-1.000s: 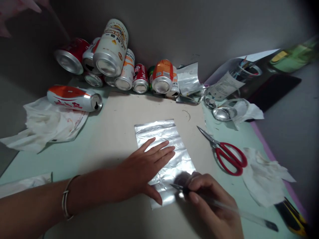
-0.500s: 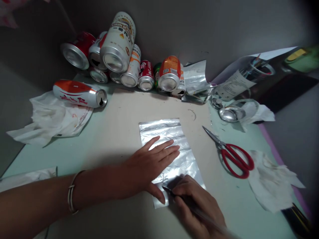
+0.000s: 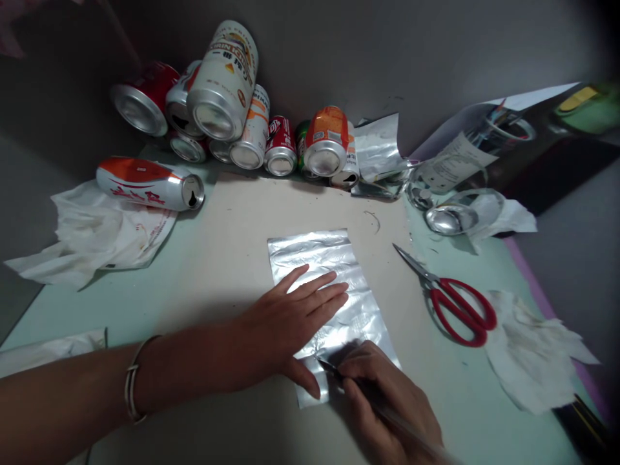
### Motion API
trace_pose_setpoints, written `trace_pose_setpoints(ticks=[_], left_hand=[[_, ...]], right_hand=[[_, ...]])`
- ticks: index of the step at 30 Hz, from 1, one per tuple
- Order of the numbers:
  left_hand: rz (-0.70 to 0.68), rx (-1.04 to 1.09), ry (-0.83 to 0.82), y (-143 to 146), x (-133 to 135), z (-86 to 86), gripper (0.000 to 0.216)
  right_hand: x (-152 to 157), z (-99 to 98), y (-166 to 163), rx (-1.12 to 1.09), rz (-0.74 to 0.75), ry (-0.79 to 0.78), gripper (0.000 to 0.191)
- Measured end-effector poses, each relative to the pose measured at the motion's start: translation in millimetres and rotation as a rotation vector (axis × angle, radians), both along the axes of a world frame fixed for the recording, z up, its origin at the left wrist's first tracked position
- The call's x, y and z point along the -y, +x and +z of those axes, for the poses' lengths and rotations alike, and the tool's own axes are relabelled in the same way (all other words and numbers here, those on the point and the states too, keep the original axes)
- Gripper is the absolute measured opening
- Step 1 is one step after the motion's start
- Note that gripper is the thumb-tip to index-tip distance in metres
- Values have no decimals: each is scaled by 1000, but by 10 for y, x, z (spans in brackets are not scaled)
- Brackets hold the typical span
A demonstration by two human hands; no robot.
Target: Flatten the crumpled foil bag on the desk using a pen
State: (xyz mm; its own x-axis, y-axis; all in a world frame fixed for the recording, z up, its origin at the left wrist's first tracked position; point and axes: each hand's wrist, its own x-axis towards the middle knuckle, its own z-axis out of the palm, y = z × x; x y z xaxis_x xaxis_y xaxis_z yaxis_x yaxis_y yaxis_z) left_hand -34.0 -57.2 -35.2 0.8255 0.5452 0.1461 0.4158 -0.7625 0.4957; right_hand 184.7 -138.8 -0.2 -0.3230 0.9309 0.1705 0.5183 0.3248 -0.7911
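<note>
A creased sheet of silvery metal (image 3: 329,242) lies on the pale board (image 3: 232,258). My left hand (image 3: 300,316) rests flat on it, fingers spread and thumb stretched toward the near edge. In my right hand (image 3: 392,394) is a pen (image 3: 334,369) with a dark, pointed tip and what looks like a clear barrel. Its tip meets the sheet just right of my left thumb, where small marks show. My fingers hide part of the pen, and its rear end is blurred.
Several drink cans (image 3: 242,123) are piled along the back wall. One can (image 3: 150,184) lies on crumpled tissue (image 3: 87,226) at left. Red-handled scissors (image 3: 450,303) lie right of the sheet, beside another tissue (image 3: 527,349). Clear cups (image 3: 450,219) and cut metal (image 3: 380,148) stand farther back.
Both hands keep almost the same places on the sheet. The pen tip has shifted very slightly, and the whole view has moved a little.
</note>
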Motion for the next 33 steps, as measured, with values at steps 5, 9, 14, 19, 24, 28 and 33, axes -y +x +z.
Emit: trace_pose_setpoints(ticks=[5, 9, 14, 19, 24, 28, 33], left_hand=[[-10, -23, -5, 5, -13, -4, 113], [-14, -49, -17, 11, -18, 12, 114], [-10, -77, -22, 11, -16, 22, 114], [-8, -59, -19, 6, -14, 6, 113], [-8, -44, -71, 1, -22, 4, 116], [1, -46, -61, 8, -16, 18, 114], [24, -59, -26, 24, -3, 31, 114]], right_hand=[[17, -3, 6, 23, -20, -16, 13], [37, 1, 8, 16, -45, -47, 12], [43, 2, 3, 9, -66, -41, 13], [54, 12, 11, 20, -84, -35, 13], [56, 51, 21, 54, -88, -68, 14], [59, 56, 18, 64, -122, -62, 15], [71, 35, 28, 60, -130, -68, 13]])
